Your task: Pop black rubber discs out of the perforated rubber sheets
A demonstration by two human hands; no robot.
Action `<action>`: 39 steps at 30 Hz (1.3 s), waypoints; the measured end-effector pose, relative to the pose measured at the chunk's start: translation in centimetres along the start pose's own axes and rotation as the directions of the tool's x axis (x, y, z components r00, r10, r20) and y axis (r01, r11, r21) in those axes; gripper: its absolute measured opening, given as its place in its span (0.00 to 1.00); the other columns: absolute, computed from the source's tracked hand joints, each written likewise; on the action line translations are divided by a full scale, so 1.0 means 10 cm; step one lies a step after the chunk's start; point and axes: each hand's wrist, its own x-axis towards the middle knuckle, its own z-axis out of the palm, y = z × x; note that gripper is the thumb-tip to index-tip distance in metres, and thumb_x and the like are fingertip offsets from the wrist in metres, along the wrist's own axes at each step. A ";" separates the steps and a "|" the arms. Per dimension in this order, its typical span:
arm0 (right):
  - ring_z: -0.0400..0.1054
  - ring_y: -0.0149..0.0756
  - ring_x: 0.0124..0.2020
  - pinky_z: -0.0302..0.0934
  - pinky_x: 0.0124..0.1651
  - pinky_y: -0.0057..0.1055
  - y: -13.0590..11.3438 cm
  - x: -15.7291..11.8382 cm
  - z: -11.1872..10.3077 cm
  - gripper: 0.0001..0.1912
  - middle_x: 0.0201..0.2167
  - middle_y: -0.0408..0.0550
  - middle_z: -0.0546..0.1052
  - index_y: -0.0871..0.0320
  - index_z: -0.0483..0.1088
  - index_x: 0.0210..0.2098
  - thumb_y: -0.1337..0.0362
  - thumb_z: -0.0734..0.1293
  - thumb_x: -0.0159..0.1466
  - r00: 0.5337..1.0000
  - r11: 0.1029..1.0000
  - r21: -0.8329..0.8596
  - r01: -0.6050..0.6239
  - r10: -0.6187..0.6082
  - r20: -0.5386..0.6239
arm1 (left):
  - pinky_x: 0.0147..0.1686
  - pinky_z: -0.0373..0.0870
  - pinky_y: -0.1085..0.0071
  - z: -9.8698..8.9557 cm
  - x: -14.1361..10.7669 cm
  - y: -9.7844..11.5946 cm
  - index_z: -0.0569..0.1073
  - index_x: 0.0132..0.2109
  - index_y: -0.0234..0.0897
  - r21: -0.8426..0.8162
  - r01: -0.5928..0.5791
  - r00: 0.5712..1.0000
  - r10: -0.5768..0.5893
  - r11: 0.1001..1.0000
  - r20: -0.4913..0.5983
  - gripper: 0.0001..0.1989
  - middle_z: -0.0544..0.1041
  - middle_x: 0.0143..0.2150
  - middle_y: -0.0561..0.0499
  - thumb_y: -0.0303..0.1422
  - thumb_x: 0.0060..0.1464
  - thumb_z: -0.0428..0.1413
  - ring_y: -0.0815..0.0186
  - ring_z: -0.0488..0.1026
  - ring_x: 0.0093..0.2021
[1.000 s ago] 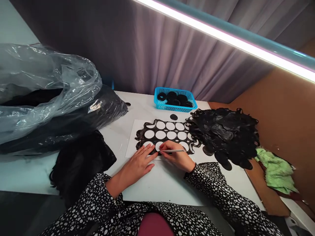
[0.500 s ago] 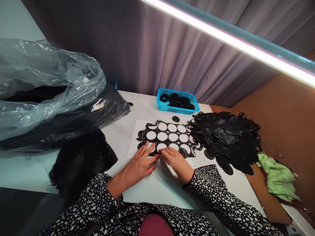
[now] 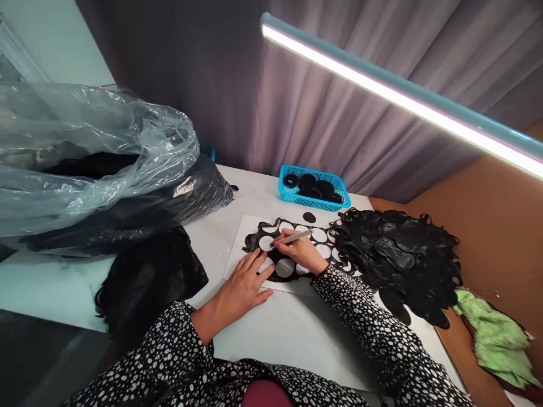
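A black sheet with rows of round cut-outs (image 3: 282, 249) lies on a white board (image 3: 236, 237), and the white shows through its holes. My left hand (image 3: 245, 281) rests open on the sheet's near left part, fingers stretched out. Over the sheet's middle, my right hand (image 3: 299, 249) is closed around a slim white pen-shaped tool (image 3: 296, 236), its tip down by a hole at the left. I cannot tell what kind of tool it is. Part of the sheet is hidden beneath my right hand. A loose black disc (image 3: 309, 217) lies just beyond the sheet.
A blue basket (image 3: 314, 200) of black discs stands at the back. To the right rises a heap of black scraps (image 3: 394, 254), with a green cloth (image 3: 494, 336) past it. Black fuzzy material (image 3: 148, 285) and a clear plastic bag (image 3: 139, 152) take up the left. A lamp (image 3: 382, 87) hangs above.
My right hand has moved away from me, from the sheet's near edge onto its middle, and the tool now points left. My left hand stays on the sheet. The whole view has shifted slightly.
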 end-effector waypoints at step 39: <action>0.70 0.36 0.36 0.61 0.39 0.31 0.07 -0.06 0.23 0.05 0.35 0.48 0.78 0.56 0.68 0.30 0.68 0.64 0.62 0.983 0.965 -0.214 0.154 -0.127 0.136 | 0.61 0.64 0.49 0.01 -0.02 0.00 0.69 0.56 0.35 -0.055 0.019 1.000 -0.018 0.998 0.009 0.21 0.63 0.63 0.35 0.31 0.55 0.62 0.43 0.59 0.66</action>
